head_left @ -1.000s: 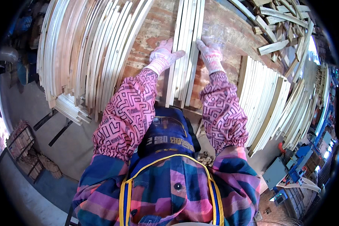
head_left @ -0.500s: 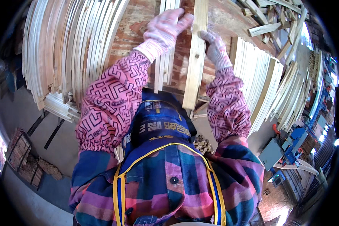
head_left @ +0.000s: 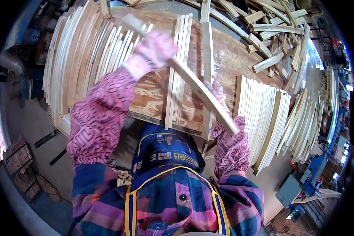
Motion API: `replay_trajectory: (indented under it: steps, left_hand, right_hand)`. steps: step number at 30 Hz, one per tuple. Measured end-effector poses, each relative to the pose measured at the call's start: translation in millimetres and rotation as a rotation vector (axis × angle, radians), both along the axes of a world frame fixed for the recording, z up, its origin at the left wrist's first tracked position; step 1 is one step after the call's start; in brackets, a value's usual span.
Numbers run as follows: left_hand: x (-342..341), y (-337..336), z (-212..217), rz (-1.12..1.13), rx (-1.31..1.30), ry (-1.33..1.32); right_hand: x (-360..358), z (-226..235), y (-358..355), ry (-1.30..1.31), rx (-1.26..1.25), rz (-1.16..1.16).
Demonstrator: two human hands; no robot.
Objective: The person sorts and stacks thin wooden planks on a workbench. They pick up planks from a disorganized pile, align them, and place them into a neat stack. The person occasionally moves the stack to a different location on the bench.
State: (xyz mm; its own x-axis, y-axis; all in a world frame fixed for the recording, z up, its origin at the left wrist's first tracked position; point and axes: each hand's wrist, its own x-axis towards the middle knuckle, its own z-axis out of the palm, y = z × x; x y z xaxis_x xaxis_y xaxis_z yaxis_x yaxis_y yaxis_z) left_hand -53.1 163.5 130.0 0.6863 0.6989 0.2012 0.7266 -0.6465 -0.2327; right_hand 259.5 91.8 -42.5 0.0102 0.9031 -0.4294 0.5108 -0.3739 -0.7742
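My left hand [head_left: 155, 51], in a whitish-pink knit glove, is closed around a wooden strip [head_left: 202, 91] lifted off the board. The strip slants from upper left to lower right, its near end passing over my right forearm. My right hand [head_left: 216, 93], gloved too, is beside a second wooden strip [head_left: 207, 51] lying lengthwise on the plywood board [head_left: 151, 88]. Its fingers look stretched out, partly blurred and partly behind the lifted strip. Left of that, a few pale strips [head_left: 179, 70] lie side by side.
Long rows of wooden strips [head_left: 72, 67] cover the board's left side, and a shorter row [head_left: 259, 114] stands at its right. A jumbled heap of offcuts [head_left: 279, 39] is at the far right. A blue machine [head_left: 312, 177] stands on the lower right.
My left hand has moved left and down, lifting and tilting a strip that was lying straight between my hands. My right hand has come nearer to me. The view has shifted.
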Motion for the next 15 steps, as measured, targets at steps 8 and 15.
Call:
replay_trajectory:
  steps: [8,15]
  left_hand:
    - [-58,-166,-37,0.924,-0.605,-0.717]
    - [-52,-189,-108,1.144,-0.487,-0.313]
  right_hand:
    - [-131,93,35,-0.472,-0.093,0.101]
    - [-171,73,17,-0.816,0.194,-0.045]
